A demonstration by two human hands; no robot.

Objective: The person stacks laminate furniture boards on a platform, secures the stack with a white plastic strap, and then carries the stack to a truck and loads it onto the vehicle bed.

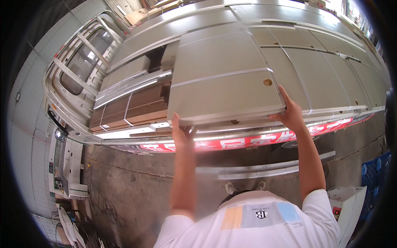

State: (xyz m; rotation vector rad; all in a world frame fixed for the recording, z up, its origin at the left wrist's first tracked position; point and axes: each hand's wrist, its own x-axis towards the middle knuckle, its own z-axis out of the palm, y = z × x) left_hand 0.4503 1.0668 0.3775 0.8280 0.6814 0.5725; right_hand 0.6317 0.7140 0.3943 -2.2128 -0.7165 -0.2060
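A large beige panel stack (pixel 219 99), bound with white straps, lies on the loaded truck bed in front of me. A round brown-edged hole (pixel 268 82) shows near its right side. My left hand (pixel 185 134) grips the stack's near left corner, its lower fingers blurred and partly under the edge. At the near right corner my right hand (pixel 290 113) clasps the edge, one finger stretched up along the side and others bent at the front. How far the fingers reach underneath is hidden.
Left of the stack sit strapped brown boards (pixel 136 107) with silvery metal strips (pixel 132 84) above them. More beige panels (pixel 326 78) cover the right side. A red banner (pixel 248 141) runs along the truck's side. Long pale bars (pixel 260 170) lie on the floor by my feet.
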